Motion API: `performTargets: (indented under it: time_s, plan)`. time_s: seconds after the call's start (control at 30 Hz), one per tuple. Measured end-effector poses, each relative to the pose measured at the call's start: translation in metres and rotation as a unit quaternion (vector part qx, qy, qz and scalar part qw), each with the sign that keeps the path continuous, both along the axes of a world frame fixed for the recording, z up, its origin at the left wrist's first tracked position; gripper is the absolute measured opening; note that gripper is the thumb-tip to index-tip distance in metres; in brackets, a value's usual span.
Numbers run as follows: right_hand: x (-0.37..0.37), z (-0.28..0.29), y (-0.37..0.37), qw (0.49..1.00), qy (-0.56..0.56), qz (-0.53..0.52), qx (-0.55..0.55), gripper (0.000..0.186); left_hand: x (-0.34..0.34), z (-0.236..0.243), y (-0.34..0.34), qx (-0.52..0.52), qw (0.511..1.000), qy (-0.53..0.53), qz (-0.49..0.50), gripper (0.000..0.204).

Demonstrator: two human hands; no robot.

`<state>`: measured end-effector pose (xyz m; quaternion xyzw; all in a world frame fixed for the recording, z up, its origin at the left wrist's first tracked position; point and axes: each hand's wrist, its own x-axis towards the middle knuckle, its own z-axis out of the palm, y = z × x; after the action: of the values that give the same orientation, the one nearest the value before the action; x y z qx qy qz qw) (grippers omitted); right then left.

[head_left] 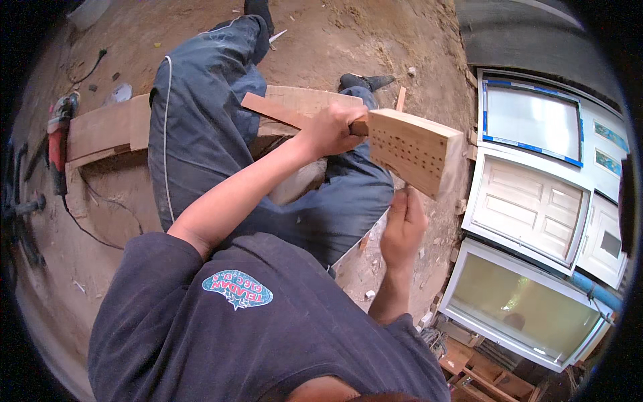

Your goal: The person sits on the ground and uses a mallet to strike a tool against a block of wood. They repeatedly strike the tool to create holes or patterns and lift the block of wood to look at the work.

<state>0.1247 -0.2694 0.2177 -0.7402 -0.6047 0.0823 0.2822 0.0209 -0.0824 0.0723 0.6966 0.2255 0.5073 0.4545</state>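
My left hand (335, 130) is closed around a brown wooden piece (359, 127) that meets the left side of a pale wooden block (408, 151). The block has rows of small dark holes and a blurred right edge. A reddish-brown wooden strip (271, 110) reaches leftward from behind that hand. Below the block, my right hand (405, 221) pinches a thin, short object at the block's lower edge, too small to make out. Behind both hands are my bent legs in dark trousers and a long board (104, 127) lying across the floor.
A red and black angle grinder (59, 141) with a cord rests at the left, near dark tools (30, 204). White framed doors and panels (522, 201) stand along the right, with a blue pipe and wooden pieces (469, 362) at lower right. The dirt floor holds scattered scraps.
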Motion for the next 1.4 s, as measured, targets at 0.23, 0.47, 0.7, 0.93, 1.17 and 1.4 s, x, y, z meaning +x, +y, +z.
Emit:
performTargets:
  time_s: [0.23, 0.47, 0.7, 0.93, 1.17, 1.4]
  plan:
    - [0.001, 0.036, 0.006, 0.837, 0.458, 0.132, 0.270, 0.007, 0.004, -0.002, -0.006, -0.005, 1.000, -0.013, 0.000, 0.024]
    - [-0.023, 0.020, 0.006, 0.937, 0.317, -0.081, 0.126, 0.023, 0.003, -0.008, -0.008, -0.010, 1.000, 0.023, -0.012, 0.025]
    - [0.006, 0.014, 0.001, 0.997, -0.044, -0.066, 0.010, 0.024, 0.005, -0.002, -0.007, 0.010, 1.000, -0.001, 0.003, 0.027]
    - [0.013, -0.002, -0.003, 0.991, -0.018, 0.043, 0.126, 0.031, 0.004, 0.001, -0.008, 0.009, 1.000, 0.008, -0.023, 0.029]
    - [-0.008, 0.002, -0.002, 0.925, 0.334, -0.083, 0.159, 0.023, 0.003, -0.006, -0.008, 0.014, 1.000, 0.024, 0.001, 0.027]
    - [0.011, 0.043, 0.002, 0.936, 0.297, -0.078, 0.170, 0.027, 0.000, -0.001, -0.007, 0.013, 1.000, 0.014, 0.006, 0.027]
